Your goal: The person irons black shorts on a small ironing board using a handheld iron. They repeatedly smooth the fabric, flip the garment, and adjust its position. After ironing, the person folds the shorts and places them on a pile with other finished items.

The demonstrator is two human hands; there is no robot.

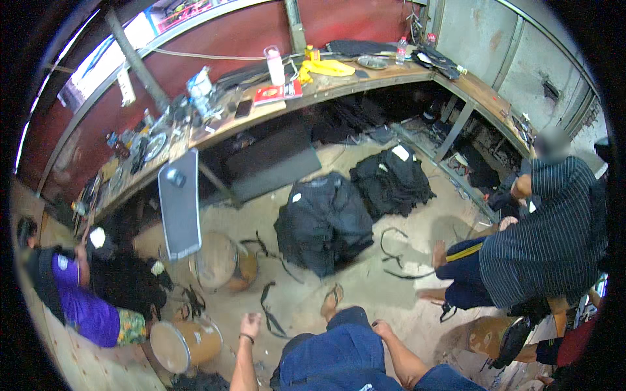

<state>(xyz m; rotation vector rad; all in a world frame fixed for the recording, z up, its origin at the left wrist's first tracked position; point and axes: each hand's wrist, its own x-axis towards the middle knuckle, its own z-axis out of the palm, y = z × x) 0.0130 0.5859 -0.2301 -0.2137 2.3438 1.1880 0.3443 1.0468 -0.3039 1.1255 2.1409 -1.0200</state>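
Note:
My left hand (250,324) hangs above the dusty floor with a dark band on its wrist; its fingers are loosely apart and hold nothing. A black strap (267,314) lies on the floor just to its right. My right hand (381,329) rests on my knee in blue trousers (339,355); its fingers are too small to make out. My sandalled foot (332,296) points toward a heap of black fabric (323,221).
A second black heap (391,179) lies farther back. Two round wooden drums (218,260) (182,342) and a grey board (179,202) stand at left. A person in a striped shirt (548,234) sits at right, another in purple (81,300) at left. A cluttered wooden bench (326,88) lines the wall.

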